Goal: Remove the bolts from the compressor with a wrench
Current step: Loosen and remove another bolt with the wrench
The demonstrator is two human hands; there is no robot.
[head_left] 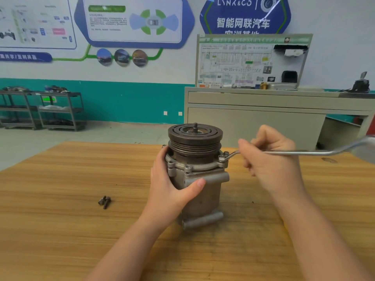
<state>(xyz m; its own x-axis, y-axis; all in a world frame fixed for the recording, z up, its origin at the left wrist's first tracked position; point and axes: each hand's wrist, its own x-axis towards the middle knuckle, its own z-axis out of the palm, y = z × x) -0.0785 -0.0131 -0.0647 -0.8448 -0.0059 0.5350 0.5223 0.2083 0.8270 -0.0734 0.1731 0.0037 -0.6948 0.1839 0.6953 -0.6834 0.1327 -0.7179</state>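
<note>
A grey metal compressor [203, 191] stands upright on the wooden table [60, 220], its dark grooved pulley [195, 136] on top. My left hand [172, 185] grips its body from the left, thumb across the front. My right hand [272, 159] holds a long silver ring wrench [304, 152], whose ring end sits on a bolt [222, 157] at the flange's right ear. Another bolt [188, 168] shows at the flange's front. Two removed dark bolts [105, 201] lie loose on the table to the left.
Behind the table stands a grey workbench [263, 110] with a wiring display board [251, 61]. Metal shelving carts [40, 110] line the teal wall at far left. The wrench handle reaches past the table's right side.
</note>
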